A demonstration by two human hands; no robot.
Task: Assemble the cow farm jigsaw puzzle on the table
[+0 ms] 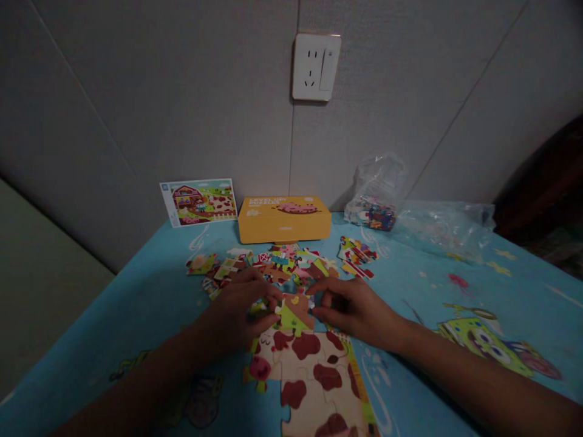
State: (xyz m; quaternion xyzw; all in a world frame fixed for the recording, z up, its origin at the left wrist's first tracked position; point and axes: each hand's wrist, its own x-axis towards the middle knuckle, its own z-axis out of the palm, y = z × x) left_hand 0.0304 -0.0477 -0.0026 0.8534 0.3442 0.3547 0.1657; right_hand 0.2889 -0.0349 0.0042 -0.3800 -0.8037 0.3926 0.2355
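A green and brown puzzle piece (pixel 295 314) with a small yellow chick on it is between my two hands. My left hand (pixel 248 303) pinches its left edge with thumb and fingers. At the opposite edge, the thumb and forefinger of my right hand (pixel 348 306) close on the same piece. Just below lies a joined section of puzzle (pixel 319 376) showing a white cow with reddish-brown patches; the held piece's lower edge meets or overlaps its top. Loose puzzle pieces (pixel 277 267) are heaped beyond my hands, partly hidden by my left fingers.
A yellow puzzle box (pixel 285 220) stands against the wall, with a farm picture card (pixel 203 203) leaning to its left. Clear plastic bags (pixel 378 188) lie to its right, one holding more pieces. Several pieces (pixel 357 255) sit apart on the blue patterned tablecloth (pixel 150 291).
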